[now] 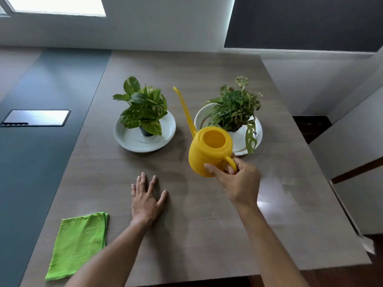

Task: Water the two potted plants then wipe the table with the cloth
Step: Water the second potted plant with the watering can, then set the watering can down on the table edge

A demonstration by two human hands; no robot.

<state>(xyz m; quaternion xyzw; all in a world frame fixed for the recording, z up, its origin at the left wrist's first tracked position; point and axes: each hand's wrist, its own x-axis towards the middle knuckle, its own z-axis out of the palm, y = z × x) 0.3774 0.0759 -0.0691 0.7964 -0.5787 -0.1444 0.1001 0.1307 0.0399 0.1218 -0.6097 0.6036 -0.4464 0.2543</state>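
We hold the yellow watering can (210, 151) by its handle with our right hand (238, 179), fingers curled through the loop and the thumb pressed to the can's body, while our left hand (146, 200) lies flat on the table (207, 235) with its fingers spread and gripping nothing. The can sits between the two potted plants toward the far edge of the table, its long spout (184, 108) rising up and away from us, the tip in the gap between them and over neither pot. The left plant (143, 106) stands in a dark pot on a white dish (132, 139); the right plant (236, 108) stands on its own white dish (238, 139), which the can partly covers. The green cloth (78, 244) lies folded near the table's near-left corner, just beside our left forearm. We judge that pouring has yet to start. The main risk is tipping before the spout is over soil, which would send water onto the tabletop. The can's body is also close to the right plant's drooping leaf, so a careless swing could knock that pot or its dish.
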